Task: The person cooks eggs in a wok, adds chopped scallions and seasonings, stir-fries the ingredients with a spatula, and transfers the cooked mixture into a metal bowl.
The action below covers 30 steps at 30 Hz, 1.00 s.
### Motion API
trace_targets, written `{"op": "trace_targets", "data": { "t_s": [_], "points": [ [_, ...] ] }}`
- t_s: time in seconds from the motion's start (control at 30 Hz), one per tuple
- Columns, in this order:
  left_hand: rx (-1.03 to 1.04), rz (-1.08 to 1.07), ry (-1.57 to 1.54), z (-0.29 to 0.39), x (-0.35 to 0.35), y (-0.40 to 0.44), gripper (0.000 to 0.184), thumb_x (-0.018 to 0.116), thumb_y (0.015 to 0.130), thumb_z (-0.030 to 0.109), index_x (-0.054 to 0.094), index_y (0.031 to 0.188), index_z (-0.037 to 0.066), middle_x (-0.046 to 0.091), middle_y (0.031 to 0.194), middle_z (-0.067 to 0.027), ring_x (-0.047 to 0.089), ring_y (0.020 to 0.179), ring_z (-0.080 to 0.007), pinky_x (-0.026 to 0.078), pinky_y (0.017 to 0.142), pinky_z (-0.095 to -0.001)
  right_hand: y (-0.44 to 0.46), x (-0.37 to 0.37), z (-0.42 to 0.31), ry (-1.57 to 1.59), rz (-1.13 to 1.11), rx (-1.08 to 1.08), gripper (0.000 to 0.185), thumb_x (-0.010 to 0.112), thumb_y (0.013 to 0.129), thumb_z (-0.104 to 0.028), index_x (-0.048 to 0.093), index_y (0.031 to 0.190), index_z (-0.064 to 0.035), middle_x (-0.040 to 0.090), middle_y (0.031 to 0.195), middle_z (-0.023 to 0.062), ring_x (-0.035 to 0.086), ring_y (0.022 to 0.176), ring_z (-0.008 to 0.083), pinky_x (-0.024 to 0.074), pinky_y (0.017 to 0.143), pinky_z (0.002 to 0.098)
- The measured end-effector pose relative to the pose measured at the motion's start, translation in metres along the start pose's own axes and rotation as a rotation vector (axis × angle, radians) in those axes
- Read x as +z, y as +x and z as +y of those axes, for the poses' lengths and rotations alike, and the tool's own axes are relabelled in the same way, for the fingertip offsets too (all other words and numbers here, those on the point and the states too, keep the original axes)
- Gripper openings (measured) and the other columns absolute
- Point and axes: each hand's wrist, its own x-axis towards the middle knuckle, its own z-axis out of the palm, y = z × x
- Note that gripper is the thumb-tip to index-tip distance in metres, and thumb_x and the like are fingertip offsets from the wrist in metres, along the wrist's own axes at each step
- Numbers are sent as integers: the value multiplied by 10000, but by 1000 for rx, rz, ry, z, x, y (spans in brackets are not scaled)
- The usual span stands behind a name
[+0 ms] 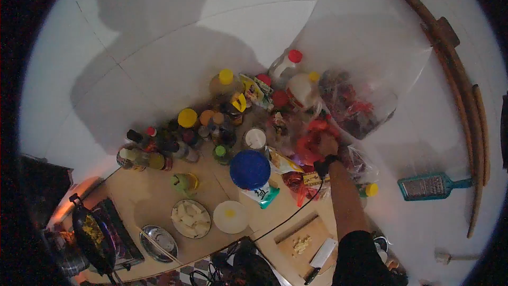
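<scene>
My right hand [326,145] reaches forward into a red plastic bag [312,136] among the packages at the back right of the counter. Its fingers are blurred and partly lost against the bag, so their grip is not clear. A dark device with a cable sits at the wrist. Clear plastic bags [352,103] with dark and red contents lie just beyond the hand. To its left are a blue round lid [250,169] and a white-lidded jar [255,138]. My left hand does not show.
A cutting board [288,243] bears chopped pieces [302,246] and a cleaver [323,253]. Plates, a metal bowl [159,243] with chopsticks, and a wok [92,233] on the stove stand left. Several bottles line the wall. A green grater [426,187] hangs right.
</scene>
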Motion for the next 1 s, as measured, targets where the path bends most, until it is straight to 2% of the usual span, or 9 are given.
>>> {"op": "trace_targets", "data": {
  "t_s": [0.13, 0.27, 0.33, 0.4, 0.67, 0.8, 0.87, 0.93, 1.0],
  "points": [
    [6, -9, -13, 2, 2, 6, 304, 600, 971, 156, 603, 1249, 33, 650, 1169, -168, 650, 981, -310, 535, 849, -423, 10, 26, 17, -48, 98, 226, 358, 661, 844, -320, 631, 1146, -131, 692, 1052, 168, 681, 942, 412, 557, 788, 545],
    [5, -9, -24, 3, 3, 10, 297, 612, 958, 153, 610, 1229, 32, 648, 1159, -170, 646, 979, -315, 533, 848, -425, 19, 43, 28, -42, -19, 204, 323, 676, 845, -371, 666, 1059, -130, 698, 1025, 165, 690, 902, 414, 567, 761, 543],
    [10, -3, -37, 2, 4, 10, 294, 618, 951, 151, 614, 1220, 32, 648, 1154, -171, 644, 978, -318, 532, 847, -426, 27, 74, 43, -256, 152, 134, 286, 651, 865, -378, 721, 1015, -145, 737, 892, 126, 725, 772, 352, 589, 616, 523],
    [13, 2, -44, 1, 4, 10, 290, 624, 945, 150, 618, 1210, 31, 647, 1150, -173, 643, 977, -321, 531, 846, -427, 39, 101, 67, -229, 124, 121, 285, 648, 868, -379, 720, 1007, -140, 736, 889, 126, 722, 768, 355, 585, 618, 520],
    [-93, 40, -94, -29, 2, 3, 243, 631, 941, 146, 642, 1147, 17, 663, 1104, -169, 650, 953, -333, 524, 835, -423, -2, -1, 29, -19, 107, 19, 303, 624, 894, -385, 708, 946, -99, 731, 863, 127, 693, 735, 378, 557, 637, 497],
    [127, 237, -33, -56, -4, -3, 204, 630, 957, 172, 667, 1093, 25, 695, 1053, -177, 682, 928, -291, 527, 810, -389, -51, -43, 6, 47, 209, 49, 322, 612, 906, -388, 702, 916, -79, 729, 849, 128, 678, 718, 390, 543, 646, 486],
    [-66, 227, -50, -56, -12, -11, 190, 622, 963, 193, 685, 1007, 19, 706, 953, -160, 689, 879, -275, 530, 768, -376, -79, -60, -8, 65, 256, 56, 334, 606, 913, -389, 699, 901, -68, 728, 843, 128, 671, 710, 395, 536, 651, 480],
    [39, 344, -102, -69, -11, -17, 225, 605, 975, 215, 690, 929, 12, 688, 802, -123, 669, 740, -223, 516, 680, -364, -110, -73, -28, 83, 280, 25, 346, 607, 917, -395, 702, 912, -62, 728, 842, 129, 668, 703, 396, 531, 654, 478],
    [-254, 330, -248, -86, -11, -29, 245, 598, 979, 225, 687, 907, 8, 649, 713, -92, 607, 635, -159, 487, 606, -344, -141, -79, -46, 103, 315, -24, 367, 617, 921, -409, 714, 968, -58, 731, 849, 131, 668, 696, 390, 526, 659, 479]
  ]
}}
